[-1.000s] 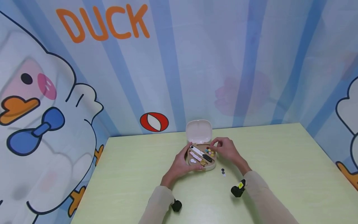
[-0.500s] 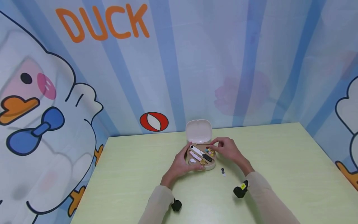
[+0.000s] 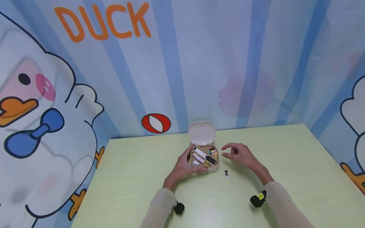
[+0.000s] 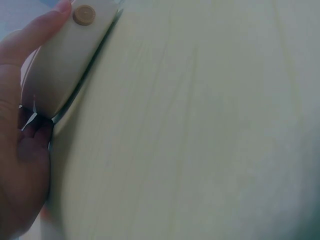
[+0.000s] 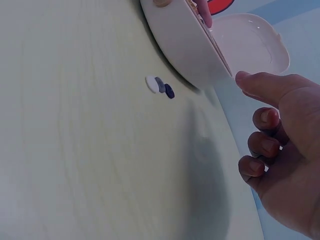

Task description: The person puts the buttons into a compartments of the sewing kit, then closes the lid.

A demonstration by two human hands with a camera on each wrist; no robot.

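Note:
A small cream sewing-kit case (image 3: 211, 168) lies on the green table (image 3: 137, 177) with its lid (image 3: 201, 132) standing up at the back. Inside are small tools and several coloured buttons (image 3: 212, 152). My left hand (image 3: 185, 166) grips the case by its left and front side; the left wrist view shows the case wall (image 4: 62, 65) against my palm. My right hand (image 3: 238, 154) hovers just right of the case with loosely curled fingers (image 5: 262, 117), holding nothing. A few small buttons (image 3: 226, 173) lie on the table in front of the case, also in the right wrist view (image 5: 160, 86).
A curtain printed with ducks and the word DUCK (image 3: 102, 22) hangs close behind the table. A black wrist camera sits on each sleeve, left (image 3: 179, 208) and right (image 3: 258, 199). Bare tabletop stretches to both sides.
My right hand has drawn back from the buttons in the case, moving right and away from it. The left hand and the case have stayed put.

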